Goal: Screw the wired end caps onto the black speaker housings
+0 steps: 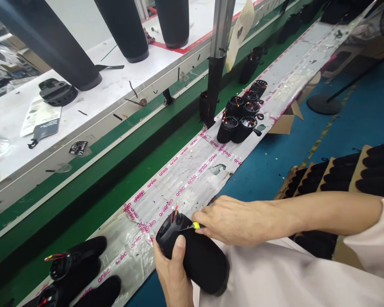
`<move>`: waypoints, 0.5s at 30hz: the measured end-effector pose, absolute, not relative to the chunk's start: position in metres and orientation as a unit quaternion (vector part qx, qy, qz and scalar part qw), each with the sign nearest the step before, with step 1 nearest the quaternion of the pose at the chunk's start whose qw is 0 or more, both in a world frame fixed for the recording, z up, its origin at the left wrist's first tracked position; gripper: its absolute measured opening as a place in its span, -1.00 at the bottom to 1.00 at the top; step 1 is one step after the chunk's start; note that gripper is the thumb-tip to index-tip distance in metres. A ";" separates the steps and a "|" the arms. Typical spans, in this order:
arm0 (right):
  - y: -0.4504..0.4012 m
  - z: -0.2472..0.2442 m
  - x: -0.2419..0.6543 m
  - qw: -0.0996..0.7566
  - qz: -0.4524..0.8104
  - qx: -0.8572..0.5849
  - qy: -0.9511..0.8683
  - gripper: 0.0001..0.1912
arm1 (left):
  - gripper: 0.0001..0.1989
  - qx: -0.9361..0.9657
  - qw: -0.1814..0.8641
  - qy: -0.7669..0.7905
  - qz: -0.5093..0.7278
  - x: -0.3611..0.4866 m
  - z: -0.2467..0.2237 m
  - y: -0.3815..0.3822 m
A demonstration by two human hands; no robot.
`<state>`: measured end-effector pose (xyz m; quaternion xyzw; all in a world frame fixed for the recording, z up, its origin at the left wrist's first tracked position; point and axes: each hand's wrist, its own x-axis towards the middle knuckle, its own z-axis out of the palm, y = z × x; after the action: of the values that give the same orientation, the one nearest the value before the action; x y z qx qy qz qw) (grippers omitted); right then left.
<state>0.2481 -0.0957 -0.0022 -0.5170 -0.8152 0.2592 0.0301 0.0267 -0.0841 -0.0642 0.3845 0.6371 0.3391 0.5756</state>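
Observation:
My left hand (176,273) is wrapped round a black cloth-covered speaker body (205,262), thumb on its side. The speaker is tilted, its open end toward the upper left and its lower end by my light-coloured clothing. Thin red and white wires (175,211) stick up from the open end. My right hand (233,219) is closed on a small yellow-handled tool (196,225) with a thin metal tip. That tip lies at the rim of the speaker, where the cloth meets the plastic; its exact kind I cannot make out.
Several similar open speaker bodies (241,113) stand farther along the taped white bench strip (179,170); more lie at the lower left (80,260). Left of it is a white shelf (115,76) with large black cylinders. A metal post (220,34) rises between. Boxed cylinders (339,170) stand right.

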 end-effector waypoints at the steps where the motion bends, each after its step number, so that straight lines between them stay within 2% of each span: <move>1: -0.096 -0.003 0.248 0.034 0.255 -0.518 -0.816 -0.75 | -0.20 0.391 0.565 0.644 0.337 0.026 -0.064 -0.084; 7: -0.096 0.000 0.246 0.028 0.243 -0.521 -0.818 -0.73 | -0.29 0.447 0.470 0.696 0.309 0.027 -0.054 -0.081; 11: -0.095 0.005 0.244 0.012 0.245 -0.516 -0.821 -0.73 | -0.23 0.480 0.405 0.722 0.290 0.034 -0.041 -0.081; 15: -0.094 0.002 0.240 0.020 0.238 -0.520 -0.820 -0.85 | -0.14 0.510 0.339 0.746 0.262 0.040 -0.037 -0.081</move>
<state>0.2401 -0.0939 0.0021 -0.5204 -0.8198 0.2382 0.0199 0.0401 -0.0810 -0.0375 0.5101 0.7459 0.2620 0.3389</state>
